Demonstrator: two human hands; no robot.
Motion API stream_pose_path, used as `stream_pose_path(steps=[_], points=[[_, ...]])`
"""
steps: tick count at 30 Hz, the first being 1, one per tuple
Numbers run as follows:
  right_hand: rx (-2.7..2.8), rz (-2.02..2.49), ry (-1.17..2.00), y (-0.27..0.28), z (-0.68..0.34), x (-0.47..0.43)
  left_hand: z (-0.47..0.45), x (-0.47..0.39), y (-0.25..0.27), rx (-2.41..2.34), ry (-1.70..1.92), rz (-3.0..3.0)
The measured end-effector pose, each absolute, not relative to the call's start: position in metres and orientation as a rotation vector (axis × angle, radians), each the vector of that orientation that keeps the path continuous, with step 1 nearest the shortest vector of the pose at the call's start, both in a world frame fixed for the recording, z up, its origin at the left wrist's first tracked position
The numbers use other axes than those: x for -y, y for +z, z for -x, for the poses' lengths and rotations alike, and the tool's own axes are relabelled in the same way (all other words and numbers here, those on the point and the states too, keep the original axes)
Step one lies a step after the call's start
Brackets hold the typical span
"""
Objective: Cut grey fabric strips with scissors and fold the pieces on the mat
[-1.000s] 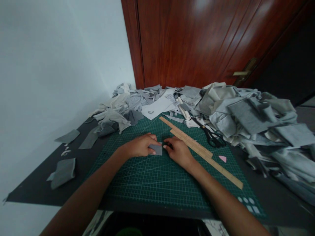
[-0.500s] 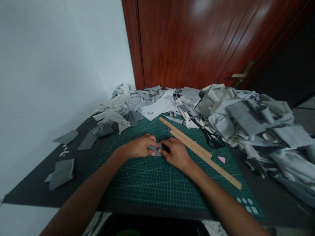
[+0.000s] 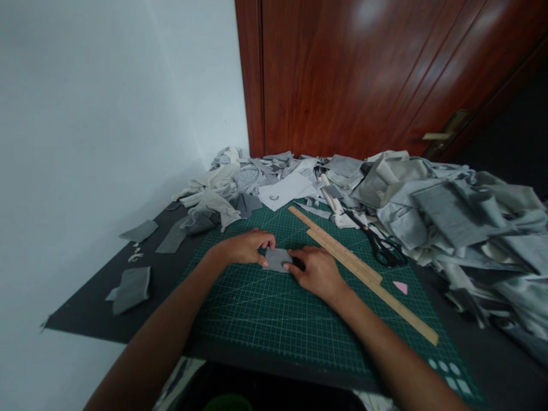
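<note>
A small grey piece of fabric [image 3: 277, 260], roughly rectangular, lies on the green cutting mat [image 3: 257, 319] between my two hands. My left hand [image 3: 248, 248] grips its left edge, thumb at the near corner and curled fingers at the far one. At the right edge, my right hand [image 3: 319, 271] has its thumb on top of the fabric and its fingers along the far corner. Two wooden rulers [image 3: 363, 277] lie slantwise, one overlapping the other, just beyond my right hand. Black-handled scissors [image 3: 383, 248] rest farther right.
Heaped grey and cream fabric scraps [image 3: 454, 205] line the back and right. Folded grey fabric [image 3: 132, 290] and loose scraps [image 3: 139, 231] lie at left on the dark tabletop [image 3: 85, 311]. A pink tailor's chalk [image 3: 401, 287] sits right of the rulers. A wooden door [image 3: 342, 74] stands behind.
My hands have moved apart, so more of the grey fabric shows, lying flat between them. The whole view has shifted slightly, moving the scene to the right.
</note>
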State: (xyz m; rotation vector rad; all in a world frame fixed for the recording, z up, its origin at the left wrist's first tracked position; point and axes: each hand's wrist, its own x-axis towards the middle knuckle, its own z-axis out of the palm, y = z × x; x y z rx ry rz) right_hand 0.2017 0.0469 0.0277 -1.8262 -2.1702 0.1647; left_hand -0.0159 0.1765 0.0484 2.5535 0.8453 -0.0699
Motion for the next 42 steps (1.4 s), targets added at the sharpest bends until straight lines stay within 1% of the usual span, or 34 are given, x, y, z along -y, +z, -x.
stream_pose_path(steps=[6, 10, 14, 19, 27, 34, 37, 42], points=[[2.210, 1.824, 0.149, 0.031, -0.201, -0.046, 0.022, -0.166, 0.063, -0.890, -0.101, -2.694], [2.233, 1.815, 0.117, 0.035, -0.199, -0.046, 0.016, -0.150, 0.066, -0.883, 0.088, -2.785], [2.240, 1.815, 0.101, 0.040, -0.196, -0.045, 0.004, -0.114, 0.039, -0.812, 0.236, -2.882], [2.233, 1.804, 0.116, 0.040, -0.196, -0.045, -0.001, -0.081, 0.000, -0.984, 0.174, -2.876], [2.218, 1.807, 0.163, 0.042, -0.193, -0.039, -0.006, -0.074, 0.004, -1.079, 0.206, -2.871], [2.219, 1.851, 0.192, 0.052, -0.181, -0.013, 0.011, -0.029, -0.024, -1.063, 0.408, -2.916], [2.102, 1.948, 0.156, 0.061, -0.199, -0.009, 0.013, -0.002, -0.028, -1.086, 0.470, -2.902], [1.538, 2.393, -0.066, 0.063, -0.281, -0.010, 0.006, 0.021, -0.016, -1.148, 0.460, -2.850]])
